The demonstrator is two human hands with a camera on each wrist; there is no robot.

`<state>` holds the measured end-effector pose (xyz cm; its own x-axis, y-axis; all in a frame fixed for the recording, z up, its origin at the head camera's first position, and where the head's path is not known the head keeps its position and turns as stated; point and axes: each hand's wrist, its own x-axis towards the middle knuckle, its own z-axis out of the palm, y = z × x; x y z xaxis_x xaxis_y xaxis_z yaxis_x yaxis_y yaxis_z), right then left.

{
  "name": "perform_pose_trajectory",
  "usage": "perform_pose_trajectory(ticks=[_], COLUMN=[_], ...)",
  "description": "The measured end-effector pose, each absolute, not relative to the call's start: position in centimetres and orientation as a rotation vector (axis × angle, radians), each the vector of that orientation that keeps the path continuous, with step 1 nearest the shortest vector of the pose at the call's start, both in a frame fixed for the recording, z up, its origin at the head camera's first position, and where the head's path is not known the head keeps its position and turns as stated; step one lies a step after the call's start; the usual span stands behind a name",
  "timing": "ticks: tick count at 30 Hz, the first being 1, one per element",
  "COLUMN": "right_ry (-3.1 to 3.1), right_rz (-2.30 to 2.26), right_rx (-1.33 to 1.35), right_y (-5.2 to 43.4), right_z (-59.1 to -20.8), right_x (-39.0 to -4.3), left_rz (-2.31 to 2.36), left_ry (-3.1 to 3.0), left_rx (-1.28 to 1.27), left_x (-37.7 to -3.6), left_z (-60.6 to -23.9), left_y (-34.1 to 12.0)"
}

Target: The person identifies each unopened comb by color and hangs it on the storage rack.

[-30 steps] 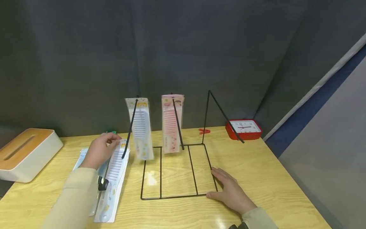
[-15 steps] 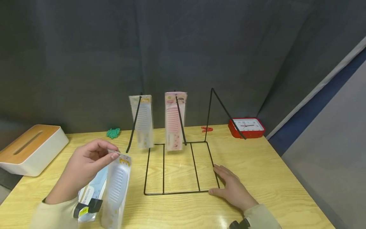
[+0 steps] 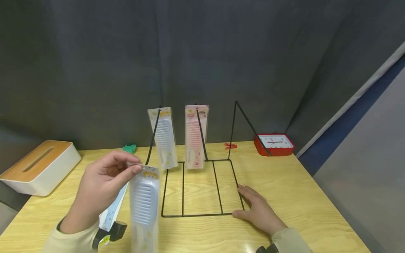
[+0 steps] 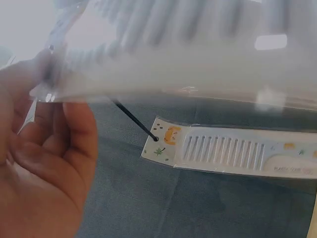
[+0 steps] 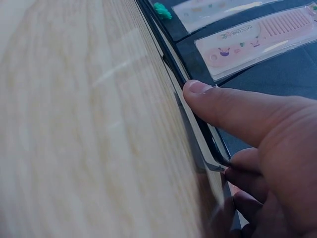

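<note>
Pinched at its top edge between thumb and fingers, a packaged blue comb [image 3: 145, 202] hangs upright from my left hand [image 3: 99, 189]. It stands in front of the left hook's tip in the head view; up close it fills the top of the left wrist view. A black wire display rack [image 3: 202, 214] stands on the table. A packaged blue comb [image 3: 162, 140] hangs on its left hook and pink comb packs [image 3: 193, 140] on the middle one. Its right hook [image 3: 251, 124] is bare. My right hand [image 3: 257, 212] rests at the base's front right corner, thumb on the front bar.
Another light blue pack [image 3: 115, 207] lies on the table, partly behind my left hand. A tissue box with a wooden lid [image 3: 58, 174] stands at the left. Towards the back are a green bundle [image 3: 129, 149], a red clip [image 3: 233, 146] and a red clock [image 3: 274, 144].
My left hand has lifted the packaged blue comb off the table and carried it right, towards the rack's left hook. The right hand has stayed at the rack's corner.
</note>
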<state>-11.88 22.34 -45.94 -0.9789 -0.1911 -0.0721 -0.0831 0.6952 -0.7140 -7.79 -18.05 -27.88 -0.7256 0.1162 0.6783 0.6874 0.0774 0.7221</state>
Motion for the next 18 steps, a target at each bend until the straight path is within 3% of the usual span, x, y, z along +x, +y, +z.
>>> perform_pose_trajectory(ticks=[18], right_ry=[2.769], right_rz=[-1.143], right_rx=[-0.203], right_y=[22.07], right_z=[-45.84], right_x=[-11.97], left_rz=[-1.76], left_ry=[-1.818], left_rx=[-0.924], left_x=[-8.42], left_z=[-28.37], left_y=[-17.37])
